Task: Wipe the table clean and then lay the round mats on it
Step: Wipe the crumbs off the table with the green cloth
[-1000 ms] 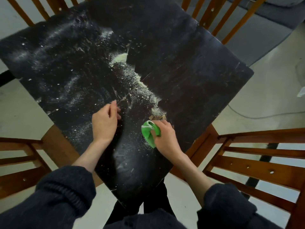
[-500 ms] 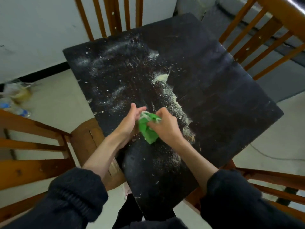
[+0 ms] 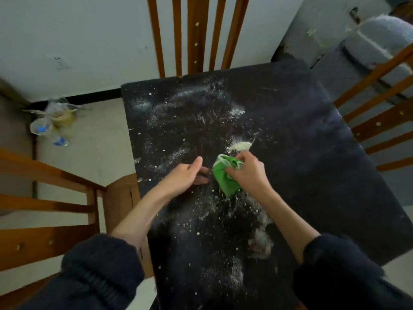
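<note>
Right hand [image 3: 247, 175] clenched around green cloth [image 3: 223, 177], left hand [image 3: 185, 175] cupped, holding nothing, beside pale powder heap [image 3: 239, 146]; likely spilling off black table [image 3: 312, 175] if swept hard.

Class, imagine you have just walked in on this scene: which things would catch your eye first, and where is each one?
First, the bright green cloth, gripped by the right hand near the middle of the dark table. Next, the pale powder heaped just beyond the cloth and scattered over the table's left half. The left hand sits cupped beside the cloth.
</note>
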The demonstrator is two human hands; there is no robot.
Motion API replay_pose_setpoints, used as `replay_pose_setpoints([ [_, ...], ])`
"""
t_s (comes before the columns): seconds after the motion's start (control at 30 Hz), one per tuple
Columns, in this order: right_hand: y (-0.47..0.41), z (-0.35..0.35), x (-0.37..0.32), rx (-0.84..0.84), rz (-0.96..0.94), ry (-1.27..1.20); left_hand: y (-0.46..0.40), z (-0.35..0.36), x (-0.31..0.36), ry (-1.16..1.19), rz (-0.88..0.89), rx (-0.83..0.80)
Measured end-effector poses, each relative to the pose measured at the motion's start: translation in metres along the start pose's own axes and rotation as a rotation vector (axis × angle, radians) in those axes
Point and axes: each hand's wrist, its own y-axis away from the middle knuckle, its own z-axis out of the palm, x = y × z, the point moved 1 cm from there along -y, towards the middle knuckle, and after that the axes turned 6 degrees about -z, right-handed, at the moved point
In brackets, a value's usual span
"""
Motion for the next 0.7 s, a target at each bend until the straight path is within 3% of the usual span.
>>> replay_pose_setpoints([
  [0.1,-0.06,-0.025,0.0,0.03,-0.052,-0.009,-0.028,-0.023,0.027,-0.257,0.037,0.411],
  [0.17,-0.101,-0.036,-0.005,0.033,-0.103,0.0,-0.046,-0.035,0.039,-0.391,0.123,0.541],
  [0.3,-0.187,-0.054,-0.013,0.051,-0.193,0.103,-0.093,-0.062,0.05,-0.606,0.129,0.467],
  [0.47,-0.282,-0.069,-0.027,0.238,-0.246,0.398,-0.14,-0.094,0.044,-0.91,0.164,0.865],
  [0.7,-0.362,-0.049,-0.037,0.243,-0.281,0.737,-0.178,-0.105,0.019,-1.021,0.096,0.883],
])
